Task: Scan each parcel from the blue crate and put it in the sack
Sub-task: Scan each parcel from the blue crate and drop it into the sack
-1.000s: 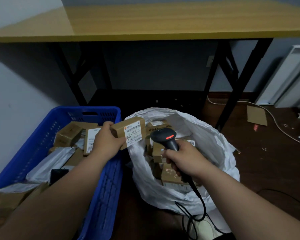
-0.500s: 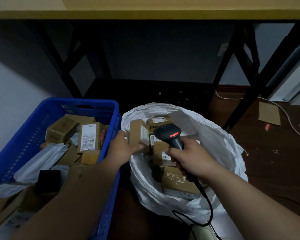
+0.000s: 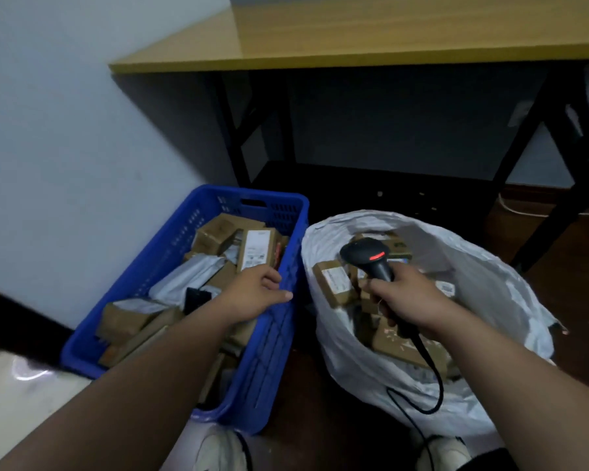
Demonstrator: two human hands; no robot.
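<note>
The blue crate [image 3: 170, 253] stands on the floor at the left, holding several cardboard boxes and grey mailer bags. A long box with a white label [image 3: 257, 248] lies near its far right corner. My left hand [image 3: 252, 294] hovers over the crate's right wall, fingers relaxed and holding nothing. To the right, the white sack [image 3: 483, 290] stands with its mouth wide and several boxes inside; a small labelled parcel [image 3: 334, 283] lies at its left side. My right hand [image 3: 408, 297] grips a black barcode scanner [image 3: 368, 256] over the sack, its red light showing.
A yellow-topped table [image 3: 388, 39] on black legs stands behind the crate and sack. A pale wall [image 3: 65, 147] runs along the left. The scanner's black cable [image 3: 432, 399] loops down the sack's front. Light-coloured shoes [image 3: 218, 450] show at the bottom edge.
My left hand has let go of the small labelled parcel into the sack and moved back left over the crate, now holding nothing. The view has swung left. My right hand still holds the scanner.
</note>
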